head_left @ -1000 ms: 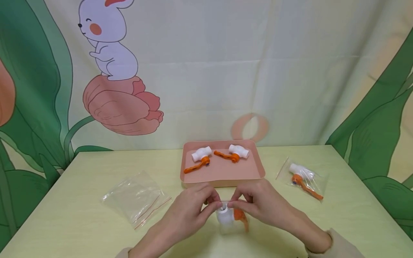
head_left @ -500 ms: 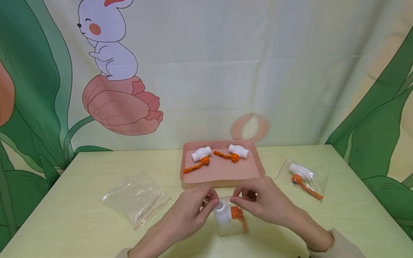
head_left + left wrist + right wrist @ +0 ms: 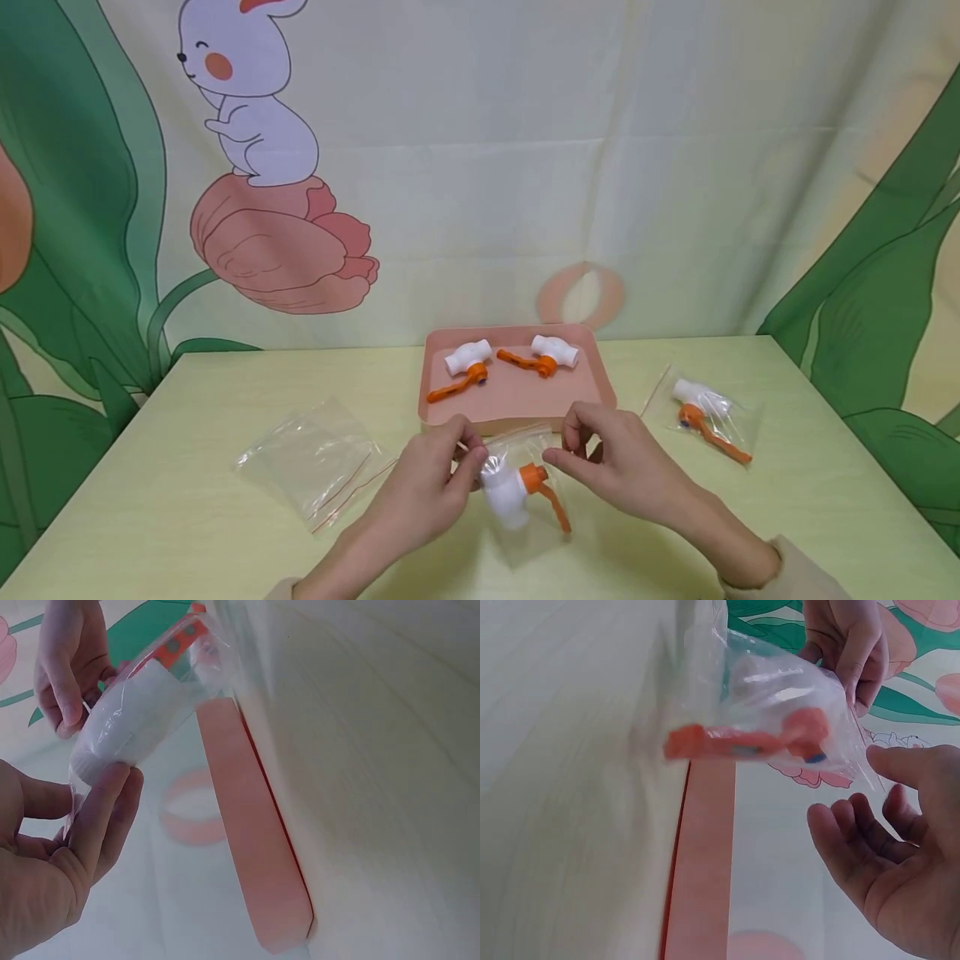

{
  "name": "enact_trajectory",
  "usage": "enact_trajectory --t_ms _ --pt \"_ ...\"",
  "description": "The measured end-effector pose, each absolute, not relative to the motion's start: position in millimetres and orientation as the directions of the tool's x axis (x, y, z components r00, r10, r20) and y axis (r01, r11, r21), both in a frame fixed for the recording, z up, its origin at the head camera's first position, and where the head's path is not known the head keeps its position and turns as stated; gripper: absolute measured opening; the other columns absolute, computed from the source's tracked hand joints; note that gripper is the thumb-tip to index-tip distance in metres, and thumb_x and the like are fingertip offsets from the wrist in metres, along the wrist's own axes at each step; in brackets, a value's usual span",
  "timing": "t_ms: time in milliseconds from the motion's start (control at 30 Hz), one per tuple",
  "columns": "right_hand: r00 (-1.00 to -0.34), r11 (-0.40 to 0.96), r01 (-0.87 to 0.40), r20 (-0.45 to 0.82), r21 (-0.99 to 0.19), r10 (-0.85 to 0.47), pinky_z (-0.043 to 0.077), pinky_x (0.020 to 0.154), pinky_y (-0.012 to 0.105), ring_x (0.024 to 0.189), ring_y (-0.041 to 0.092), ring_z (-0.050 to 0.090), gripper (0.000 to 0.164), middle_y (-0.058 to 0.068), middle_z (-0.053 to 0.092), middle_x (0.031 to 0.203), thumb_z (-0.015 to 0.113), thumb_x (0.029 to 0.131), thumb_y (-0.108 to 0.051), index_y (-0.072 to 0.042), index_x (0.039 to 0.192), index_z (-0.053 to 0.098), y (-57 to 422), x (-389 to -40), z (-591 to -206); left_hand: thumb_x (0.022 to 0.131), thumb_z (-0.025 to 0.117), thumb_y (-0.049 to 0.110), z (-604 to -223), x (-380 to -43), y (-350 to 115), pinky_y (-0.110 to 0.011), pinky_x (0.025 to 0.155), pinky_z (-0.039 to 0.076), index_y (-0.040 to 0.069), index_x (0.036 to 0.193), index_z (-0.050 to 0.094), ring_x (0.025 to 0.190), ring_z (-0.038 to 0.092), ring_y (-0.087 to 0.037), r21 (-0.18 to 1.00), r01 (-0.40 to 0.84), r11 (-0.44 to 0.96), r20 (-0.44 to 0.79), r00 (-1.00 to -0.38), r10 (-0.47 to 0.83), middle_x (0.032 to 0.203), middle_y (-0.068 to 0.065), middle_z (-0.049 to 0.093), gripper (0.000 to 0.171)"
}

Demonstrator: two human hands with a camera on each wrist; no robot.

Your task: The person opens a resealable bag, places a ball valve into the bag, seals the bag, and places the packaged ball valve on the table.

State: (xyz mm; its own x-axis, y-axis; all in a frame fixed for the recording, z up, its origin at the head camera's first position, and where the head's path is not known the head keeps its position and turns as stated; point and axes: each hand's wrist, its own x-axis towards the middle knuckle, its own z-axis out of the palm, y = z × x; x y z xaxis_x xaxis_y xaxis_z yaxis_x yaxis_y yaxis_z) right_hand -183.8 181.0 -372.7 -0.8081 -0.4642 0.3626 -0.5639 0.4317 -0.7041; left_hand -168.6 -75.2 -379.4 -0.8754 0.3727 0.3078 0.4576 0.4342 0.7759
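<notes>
A clear zip bag [image 3: 521, 546] hangs tilted over the near side of the table. Inside it is a ball valve [image 3: 506, 497] with a white body and an orange lever handle. My left hand [image 3: 431, 473] pinches the bag's upper left corner between thumb and fingers, beside one white pipe end. My right hand [image 3: 633, 462] is at the upper right corner, thumb tip right by the bag's edge. In the right wrist view, the thumb and fingers of that hand [image 3: 904, 855] stand apart, with nothing gripped between them.
Behind the hands, a pink tray [image 3: 525, 402] carries one ball valve [image 3: 468, 358] at left and another valve [image 3: 553, 353] at right. A bagged valve [image 3: 701, 400] lies on the table at right. Flat clear zip bags [image 3: 296, 462] lie at left. A printed curtain [image 3: 465, 208] hangs behind.
The right hand has let go of the bag's top edge and shifted slightly up and right. The bag has swung left and tilted, with its valve turned more into view.
</notes>
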Motion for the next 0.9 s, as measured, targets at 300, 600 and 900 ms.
enact_trajectory --t_ms 300,600,900 --pt "-0.778 0.428 -0.608 0.395 -0.668 -0.489 0.06 0.079 0.034 0.093 0.017 0.065 0.037 -0.006 0.063 0.101 0.087 0.085 -0.028 -0.015 0.108 0.061 173 -181 -385 0.103 0.055 -0.005 -377 -170 -75 -0.027 0.071 0.06 -0.003 0.098 0.054 0.091 0.069 -0.027 0.902 0.33 0.28 0.244 -0.922 0.3 0.098 -0.014 0.061 0.006" --pt "-0.772 0.505 -0.633 0.428 -0.587 -0.469 0.056 0.091 0.035 0.11 0.015 0.059 0.063 -0.008 0.056 0.121 0.091 0.079 -0.036 -0.016 0.128 0.057 164 -176 -387 0.106 0.049 -0.003 -378 -170 -72 -0.031 0.078 0.06 -0.005 0.101 0.049 0.097 0.068 -0.029 0.952 0.243 0.186 0.185 -0.941 0.285 0.108 -0.02 0.058 0.005" --pt "-0.758 0.649 -0.638 0.487 -0.414 -0.434 0.054 0.095 0.037 0.115 0.014 0.055 0.077 -0.001 0.054 0.129 0.095 0.073 -0.038 -0.01 0.132 0.054 155 -170 -389 0.108 0.042 -0.003 -373 -168 -67 -0.032 0.082 0.059 -0.007 0.104 0.047 0.102 0.066 -0.031 0.982 0.163 0.094 0.125 -0.938 0.325 0.109 -0.022 0.053 0.008"
